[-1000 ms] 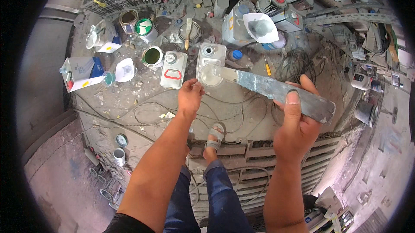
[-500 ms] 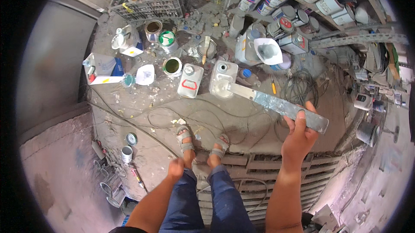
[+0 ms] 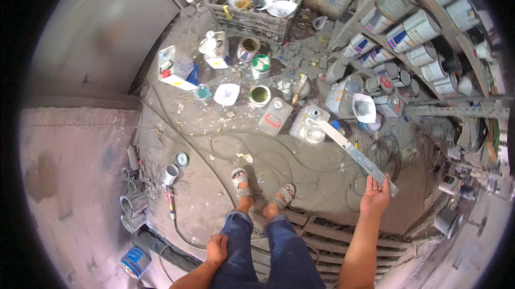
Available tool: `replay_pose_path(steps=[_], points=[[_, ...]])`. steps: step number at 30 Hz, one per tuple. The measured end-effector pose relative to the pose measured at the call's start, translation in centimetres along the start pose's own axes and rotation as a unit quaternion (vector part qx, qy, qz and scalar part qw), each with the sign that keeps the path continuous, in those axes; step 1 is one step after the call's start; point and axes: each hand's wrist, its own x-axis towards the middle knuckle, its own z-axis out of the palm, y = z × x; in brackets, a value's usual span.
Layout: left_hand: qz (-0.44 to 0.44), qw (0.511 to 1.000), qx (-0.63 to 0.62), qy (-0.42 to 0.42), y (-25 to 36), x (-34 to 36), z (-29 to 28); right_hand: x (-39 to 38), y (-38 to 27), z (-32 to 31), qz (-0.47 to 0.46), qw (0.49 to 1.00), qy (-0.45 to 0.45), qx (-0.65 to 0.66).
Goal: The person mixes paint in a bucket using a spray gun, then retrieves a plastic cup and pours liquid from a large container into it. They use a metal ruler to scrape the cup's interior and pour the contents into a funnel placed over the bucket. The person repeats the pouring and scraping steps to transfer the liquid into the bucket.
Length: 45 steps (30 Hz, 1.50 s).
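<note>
My right hand (image 3: 375, 199) grips the near end of a long flat strip (image 3: 358, 160) smeared with grey-blue paint. The strip slants up and left, its far end at a round whitish cup or lid (image 3: 313, 134) by a rectangular metal can (image 3: 307, 114). Whether that end touches it I cannot tell. My left hand (image 3: 217, 248) is closed in a loose fist by my left thigh, with nothing visible in it. A second metal can (image 3: 275, 116) with a red handle stands left of the first.
Open paint cans (image 3: 259, 96), white paper cups (image 3: 227, 94) and a brush (image 3: 299, 88) stand about on the floor. A crate (image 3: 252, 23) is full of used cups. Shelves (image 3: 360, 20) with tins rise at the right. A hose (image 3: 193, 149) and cables (image 3: 383, 152) cross the floor.
The view has turned, so the scene sits farther right and lower. The strip's far end stays by the cup. My right hand's fingers lie differently, with more of the palm showing.
</note>
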Motion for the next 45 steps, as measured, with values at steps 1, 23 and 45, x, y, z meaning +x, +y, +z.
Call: replay_pose_path(steps=[1, 23, 45], points=[[-0.012, 1.0, -0.017, 0.017, 0.8, 0.4, -1.1, -0.2, 0.3, -0.1, 0.014, 1.0, -0.002, 0.021], [-0.009, 0.982, 0.106, -0.158, -13.4, 3.3, -7.3, -3.6, 36.9, 6.7, 0.199, 0.947, -0.034, 0.251], [0.025, 0.977, 0.117, -0.179, -14.7, 7.9, -11.1, 7.5, 49.1, 7.1, 0.21, 0.905, 0.058, 0.364]])
